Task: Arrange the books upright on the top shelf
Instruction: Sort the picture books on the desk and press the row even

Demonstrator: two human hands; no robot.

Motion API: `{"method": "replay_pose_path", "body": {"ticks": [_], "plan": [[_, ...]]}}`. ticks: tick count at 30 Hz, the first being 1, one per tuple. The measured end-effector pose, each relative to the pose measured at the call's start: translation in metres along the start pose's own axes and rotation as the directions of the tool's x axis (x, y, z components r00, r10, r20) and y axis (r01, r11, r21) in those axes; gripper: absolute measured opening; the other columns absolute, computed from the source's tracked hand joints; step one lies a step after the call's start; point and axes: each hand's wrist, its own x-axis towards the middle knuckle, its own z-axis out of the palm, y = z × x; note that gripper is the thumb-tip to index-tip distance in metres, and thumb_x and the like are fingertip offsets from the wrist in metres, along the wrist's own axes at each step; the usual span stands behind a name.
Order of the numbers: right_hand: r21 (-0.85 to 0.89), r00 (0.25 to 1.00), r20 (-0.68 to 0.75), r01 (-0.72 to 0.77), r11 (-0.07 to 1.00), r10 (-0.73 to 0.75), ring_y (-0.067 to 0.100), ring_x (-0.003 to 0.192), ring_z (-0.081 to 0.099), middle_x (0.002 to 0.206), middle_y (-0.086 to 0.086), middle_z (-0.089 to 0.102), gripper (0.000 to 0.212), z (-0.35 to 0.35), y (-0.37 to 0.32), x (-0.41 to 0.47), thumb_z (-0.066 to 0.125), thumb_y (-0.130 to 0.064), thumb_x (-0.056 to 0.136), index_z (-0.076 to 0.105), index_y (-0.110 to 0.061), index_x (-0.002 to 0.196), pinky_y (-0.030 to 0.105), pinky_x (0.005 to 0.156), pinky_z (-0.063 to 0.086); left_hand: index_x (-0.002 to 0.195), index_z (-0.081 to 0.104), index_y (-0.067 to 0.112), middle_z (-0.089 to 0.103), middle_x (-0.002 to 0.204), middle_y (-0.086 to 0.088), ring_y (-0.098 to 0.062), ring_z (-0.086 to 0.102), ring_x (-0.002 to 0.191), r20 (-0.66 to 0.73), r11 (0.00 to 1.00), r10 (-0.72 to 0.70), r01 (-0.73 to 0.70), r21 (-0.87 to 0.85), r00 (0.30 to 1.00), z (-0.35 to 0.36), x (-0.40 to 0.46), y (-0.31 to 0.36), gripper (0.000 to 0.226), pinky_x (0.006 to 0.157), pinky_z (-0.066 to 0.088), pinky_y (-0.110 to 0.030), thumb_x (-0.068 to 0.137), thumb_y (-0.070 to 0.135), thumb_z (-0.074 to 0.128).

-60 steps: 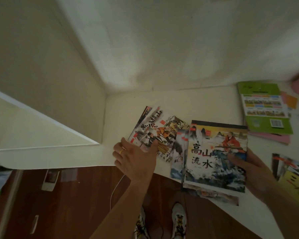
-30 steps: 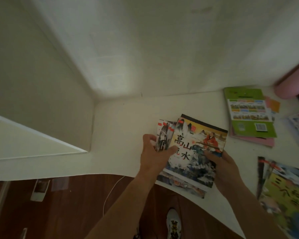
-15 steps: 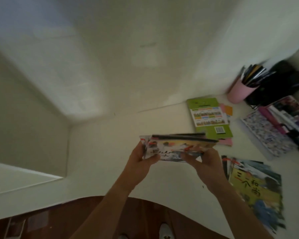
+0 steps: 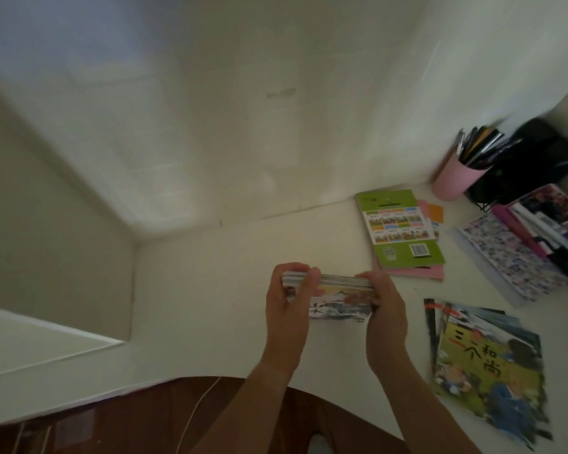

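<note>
Books: a stack held on edge at frame centre, above the shelf.
Left hand: curled round the stack's left end.
Right hand: curled round its right end.

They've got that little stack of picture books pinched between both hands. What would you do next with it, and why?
Probably slide the stack of books back and left into the shelf's bare corner. The left hand and right hand grip its ends, already on edge on the shelf, and the side wall could prop it upright.
</note>
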Motion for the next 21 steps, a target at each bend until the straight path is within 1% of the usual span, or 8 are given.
{"method": "replay_pose_path", "body": {"ticks": [2,4,10,12,14,16,18,21], "plan": [[0.033,1.000,-0.029,-0.012,0.999,0.013,0.020,0.073,0.064,0.074,0.004,0.063,0.027,0.002,0.003,0.001,0.056,-0.035,0.087,0.066,-0.010,0.084,0.035,0.071,0.049,0.097,0.063,0.008,0.068,0.092,-0.020,-0.029,0.070,0.082,-0.009,1.000,-0.018,0.018,-0.018,1.000,0.000,0.001,0.000,0.010,0.075,0.059,-0.045,0.099,0.017,0.067],[0.030,1.000,-0.026,0.012,0.999,-0.011,0.019,0.070,0.059,0.071,0.004,0.058,0.026,0.000,0.004,0.001,0.055,-0.033,0.088,0.063,-0.010,0.080,0.035,0.071,0.046,0.095,0.060,0.006,0.064,0.089,-0.026,-0.030,0.067,0.080,-0.012,0.999,-0.016,0.016,-0.028,1.000,-0.002,0.000,-0.002,0.015,0.073,0.058,-0.045,0.100,0.019,0.065],[-0.005,0.997,0.035,0.069,0.998,-0.069,0.011,0.063,0.060,0.064,-0.003,0.057,0.027,-0.001,0.011,0.000,0.055,-0.024,0.099,0.056,-0.004,0.081,0.023,0.062,0.048,0.097,0.061,0.005,0.066,0.092,-0.021,-0.026,0.069,0.083,0.010,0.999,-0.008,0.008,-0.053,1.000,-0.006,-0.007,-0.006,0.018,0.073,0.060,-0.037,0.097,0.022,0.067],[-0.039,0.993,0.104,0.050,0.998,-0.046,0.016,0.076,0.069,0.075,0.001,0.068,0.038,-0.007,0.014,-0.001,0.065,-0.042,0.094,0.062,-0.004,0.090,0.028,0.070,0.055,0.097,0.058,0.001,0.064,0.086,-0.017,-0.024,0.068,0.081,0.012,0.998,-0.024,0.025,-0.064,1.000,-0.006,-0.006,-0.003,0.023,0.072,0.059,-0.034,0.098,0.022,0.067],[-0.166,0.977,0.212,0.006,0.986,0.030,0.019,0.092,0.073,0.096,0.006,0.075,0.063,-0.017,0.015,-0.002,0.082,-0.053,0.076,0.065,-0.003,0.110,0.028,0.077,0.059,0.091,0.055,0.000,0.062,0.080,-0.013,-0.022,0.066,0.079,0.021,0.998,-0.052,0.053,-0.043,0.998,-0.006,-0.002,0.004,0.028,0.073,0.057,-0.029,0.099,0.025,0.065],[-0.307,0.959,0.274,0.011,0.952,0.077,0.014,0.099,0.073,0.108,0.007,0.075,0.056,-0.026,0.013,-0.002,0.089,-0.025,0.077,0.062,-0.005,0.122,0.034,0.083,0.062,0.086,0.055,0.005,0.060,0.077,-0.013,-0.024,0.064,0.079,0.029,0.995,-0.084,0.086,-0.052,0.996,-0.006,-0.001,0.012,0.028,0.080,0.057,-0.034,0.099,0.027,0.066],[-0.342,0.963,0.264,0.043,0.939,0.052,0.010,0.095,0.073,0.107,0.013,0.074,0.038,-0.029,0.005,-0.004,0.077,0.003,0.084,0.063,-0.001,0.120,0.041,0.088,0.060,0.085,0.056,0.007,0.061,0.075,-0.014,-0.030,0.064,0.080,0.023,0.994,-0.098,0.099,-0.044,0.995,-0.004,-0.005,0.020,0.027,0.089,0.054,-0.047,0.099,0.028,0.066],[-0.385,0.948,0.317,0.125,0.914,0.003,0.014,0.102,0.072,0.108,0.006,0.075,0.034,-0.023,-0.030,-0.019,0.071,0.003,0.090,0.065,-0.005,0.122,0.040,0.092,0.060,0.088,0.061,0.007,0.068,0.082,-0.018,-0.038,0.069,0.088,0.026,0.996,-0.079,0.080,-0.038,0.997,-0.004,-0.022,0.054,0.031,0.093,0.057,-0.051,0.099,0.036,0.066]]}}
